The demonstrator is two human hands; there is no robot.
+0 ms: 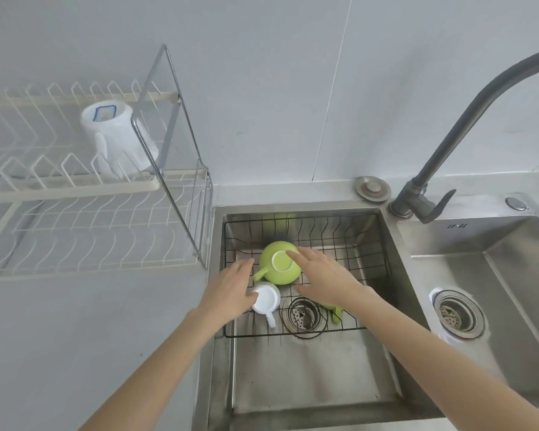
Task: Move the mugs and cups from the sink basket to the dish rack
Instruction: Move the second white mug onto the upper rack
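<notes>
A black wire sink basket (367, 244) sits in the left sink bowl. In it lie an upside-down green mug (277, 269), a small upside-down white cup (266, 301) in front of it, and another green cup (336, 314) mostly hidden under my right wrist. My left hand (231, 290) hovers open, its thumb touching the white cup's base. Spread open, my right hand (324, 278) has its fingertips on the green mug's base. The white dish rack (84, 188) at the left holds one upside-down white mug (119, 135) with blue markings.
A grey tap (467, 119) arches over the right side of the sink. The right bowl (495, 275) has a drain strainer (458, 312). A metal wire frame (171, 126) stands at the rack's right end, next to the sink edge. A round stopper (372, 188) lies behind the sink.
</notes>
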